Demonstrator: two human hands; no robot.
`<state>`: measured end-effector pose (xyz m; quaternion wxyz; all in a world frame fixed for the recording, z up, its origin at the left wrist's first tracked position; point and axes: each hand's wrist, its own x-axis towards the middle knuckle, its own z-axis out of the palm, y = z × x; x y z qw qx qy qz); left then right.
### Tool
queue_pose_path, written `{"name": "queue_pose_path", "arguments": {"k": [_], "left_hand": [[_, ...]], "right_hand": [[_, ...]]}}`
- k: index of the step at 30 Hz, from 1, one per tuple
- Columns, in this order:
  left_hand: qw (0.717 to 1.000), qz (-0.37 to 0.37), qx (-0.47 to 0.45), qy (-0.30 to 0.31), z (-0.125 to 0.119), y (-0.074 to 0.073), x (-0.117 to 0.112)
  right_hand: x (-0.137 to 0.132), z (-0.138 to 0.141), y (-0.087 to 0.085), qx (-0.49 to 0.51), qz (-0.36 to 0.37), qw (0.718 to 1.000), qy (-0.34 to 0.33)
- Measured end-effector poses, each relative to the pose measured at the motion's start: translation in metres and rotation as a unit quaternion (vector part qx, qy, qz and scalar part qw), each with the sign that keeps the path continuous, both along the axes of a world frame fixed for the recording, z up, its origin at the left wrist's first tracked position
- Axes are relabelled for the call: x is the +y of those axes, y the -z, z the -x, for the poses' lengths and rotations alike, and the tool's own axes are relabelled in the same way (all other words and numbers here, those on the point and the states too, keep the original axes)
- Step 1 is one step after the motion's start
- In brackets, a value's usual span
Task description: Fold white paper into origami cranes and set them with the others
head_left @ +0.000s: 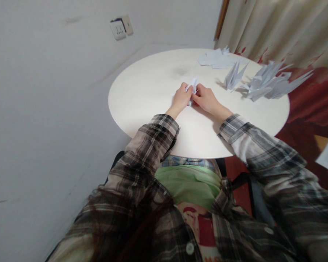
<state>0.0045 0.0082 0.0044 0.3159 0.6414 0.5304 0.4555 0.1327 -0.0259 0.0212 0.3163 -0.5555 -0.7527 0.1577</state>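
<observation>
Between my two hands, above the middle of the white round table [150,98], is a small piece of folded white paper [193,83]. My left hand [182,96] grips its left side, with the thumb and fingers pressed together. From the other side my right hand [206,98] pinches it, fingers curled in. A pointed tip of the paper sticks up past the fingers, and a bit of it shows below them. Most of the folds are hidden by my fingers.
Several folded paper cranes [262,82] are grouped at the table's right side, and one paper crane [233,77] stands left of them. A pile of white paper sheets [215,59] lies at the far edge. The wall [57,109] is close on the left; a curtain [265,25] hangs behind.
</observation>
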Motion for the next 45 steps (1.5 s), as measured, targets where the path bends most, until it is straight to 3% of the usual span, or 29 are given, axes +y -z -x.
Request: {"name": "queue_pose_path", "arguments": {"k": [45], "left_hand": [[1.000, 0.012, 0.016, 0.004, 0.0002, -0.0005, -0.0011]], "right_hand": [[0.0073, -0.0036, 0.0079, 0.006, -0.027, 0.999, -0.019]]}}
